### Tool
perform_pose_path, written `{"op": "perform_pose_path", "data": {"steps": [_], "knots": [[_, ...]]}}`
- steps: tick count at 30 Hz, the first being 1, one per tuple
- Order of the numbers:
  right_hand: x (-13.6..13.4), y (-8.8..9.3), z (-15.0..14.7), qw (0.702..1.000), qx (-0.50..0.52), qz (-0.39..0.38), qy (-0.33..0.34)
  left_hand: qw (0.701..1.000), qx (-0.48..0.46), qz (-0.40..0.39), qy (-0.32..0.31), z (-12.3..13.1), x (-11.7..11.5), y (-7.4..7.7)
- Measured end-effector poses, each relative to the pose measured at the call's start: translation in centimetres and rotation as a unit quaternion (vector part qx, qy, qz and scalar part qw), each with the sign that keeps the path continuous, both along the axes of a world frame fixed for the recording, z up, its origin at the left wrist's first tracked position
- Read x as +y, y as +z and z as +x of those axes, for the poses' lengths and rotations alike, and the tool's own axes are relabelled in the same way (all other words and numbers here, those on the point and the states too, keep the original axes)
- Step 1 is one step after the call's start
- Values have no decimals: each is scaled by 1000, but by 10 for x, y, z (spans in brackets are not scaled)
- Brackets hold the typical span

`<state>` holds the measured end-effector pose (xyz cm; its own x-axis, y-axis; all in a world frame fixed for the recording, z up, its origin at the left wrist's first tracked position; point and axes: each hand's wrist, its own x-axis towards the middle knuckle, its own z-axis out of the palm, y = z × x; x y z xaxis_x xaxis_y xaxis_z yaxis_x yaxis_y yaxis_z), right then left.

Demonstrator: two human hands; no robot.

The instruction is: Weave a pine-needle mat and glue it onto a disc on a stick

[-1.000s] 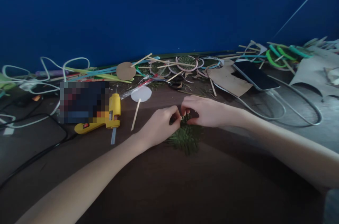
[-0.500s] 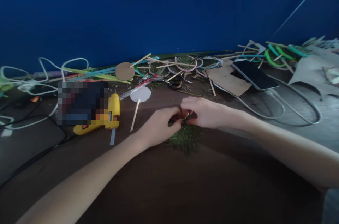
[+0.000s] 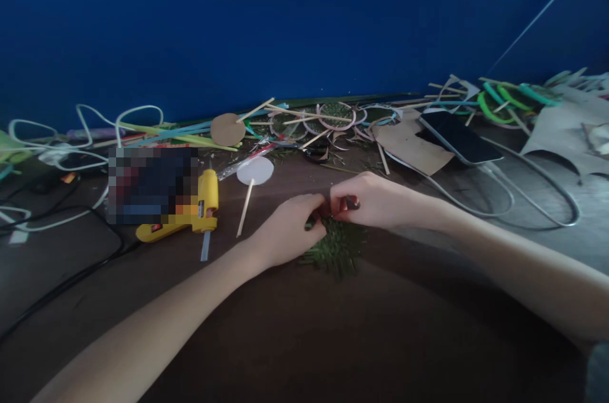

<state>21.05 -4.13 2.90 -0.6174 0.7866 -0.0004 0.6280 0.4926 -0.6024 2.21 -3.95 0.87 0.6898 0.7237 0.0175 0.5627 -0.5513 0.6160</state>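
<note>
A small patch of narrow green strips [image 3: 335, 254], crossing like a weave with loose ends, lies flat on the dark brown table. My left hand [image 3: 292, 228] curls over its upper left part, thumb and fingers closed at the edge of the strips. Just to the right, my right hand [image 3: 364, 200] is bent into a pinch at the far edge, its fingertips almost meeting those of the left. Whatever the right fingertips hold is too small and dark to make out. Nearest the left hand lies a white paper disc [image 3: 255, 171] on a wooden stick [image 3: 245, 207].
A yellow glue gun [image 3: 207, 200] lies on the left beside a blurred-out object [image 3: 152, 186]. Along the blue wall [image 3: 295, 22] are sticks, rings and a brown disc [image 3: 228, 129]. Cardboard [image 3: 413, 146], a phone [image 3: 460, 136] and its cable [image 3: 509, 200] lie to the right.
My right hand has shifted slightly right and its fingers have curled in more. The left hand has stayed over the strips. The view has moved a little.
</note>
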Motion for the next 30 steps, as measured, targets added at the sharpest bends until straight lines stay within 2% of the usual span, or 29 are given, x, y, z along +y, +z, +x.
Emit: {"op": "perform_pose_path", "data": {"steps": [6,13,17,19,22,27,30], "knots": [[1,4,3,998,9,-41,-51,1000,2,1,-10,0,0,0],[3,9,-1,982,54,-143,-112,999,-7,25,-32,-1,0,-1],[4,11,0,981,15,-94,-167,999,4,27,-32,-1,-1,-2],[5,9,2,982,-43,-87,-162,999,6,30,-32,-1,-1,-3],[7,5,6,978,-116,-120,-125,999,4,34,-30,-1,0,-5],[9,4,8,974,-170,-84,-126,999,10,34,-29,-1,0,-5],[10,7,10,971,-190,-101,-108,999,14,32,-28,-2,1,-5]]}}
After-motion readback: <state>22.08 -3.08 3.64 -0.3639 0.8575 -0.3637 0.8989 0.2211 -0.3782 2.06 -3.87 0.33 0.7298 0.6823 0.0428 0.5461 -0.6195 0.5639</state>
